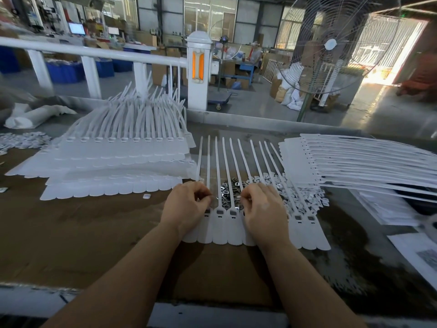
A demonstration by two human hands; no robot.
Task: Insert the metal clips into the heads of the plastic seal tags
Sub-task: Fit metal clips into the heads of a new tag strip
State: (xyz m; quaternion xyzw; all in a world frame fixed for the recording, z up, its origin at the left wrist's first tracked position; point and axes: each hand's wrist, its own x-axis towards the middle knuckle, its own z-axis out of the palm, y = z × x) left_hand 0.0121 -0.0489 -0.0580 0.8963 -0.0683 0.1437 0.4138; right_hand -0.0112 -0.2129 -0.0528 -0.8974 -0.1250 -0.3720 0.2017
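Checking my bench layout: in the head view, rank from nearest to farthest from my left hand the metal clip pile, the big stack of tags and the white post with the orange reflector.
1. metal clip pile, just right of left hand
2. stack of tags, left and behind
3. white post, beyond the bench

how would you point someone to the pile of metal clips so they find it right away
Start at the strip of joined seal tags lying under both hands on the brown table. Just beyond the knuckles, under the strip's thin tails, lies the clip pile. It is dark and shiny, while the loose bits to its right are white plastic.
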